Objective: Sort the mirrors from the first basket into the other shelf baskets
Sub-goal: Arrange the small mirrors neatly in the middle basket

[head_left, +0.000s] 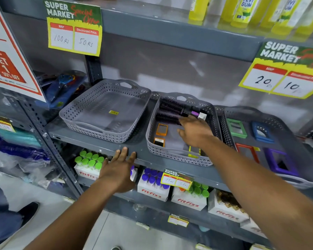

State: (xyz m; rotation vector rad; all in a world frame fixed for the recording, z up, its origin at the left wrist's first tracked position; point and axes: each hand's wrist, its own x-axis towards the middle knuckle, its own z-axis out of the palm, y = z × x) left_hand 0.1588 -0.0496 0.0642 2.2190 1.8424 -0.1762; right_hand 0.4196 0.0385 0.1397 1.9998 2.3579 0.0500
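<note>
Three grey perforated baskets stand in a row on the grey shelf. The left basket holds only a small yellow sticker. The middle basket holds two round hair brushes, two orange-framed mirrors and a yellow-framed mirror. My right hand reaches into this basket with fingers spread over the brush handles; it grips nothing that I can see. The right basket holds green, blue, red and purple framed mirrors. My left hand is open, fingertips at the shelf's front edge.
Boxes of Fitfizz bottles fill the shelf below. Yellow glue bottles stand on the shelf above. Price signs hang from the upper shelf edge. Packaged goods sit left of the shelf post. Another person's shoe is on the floor.
</note>
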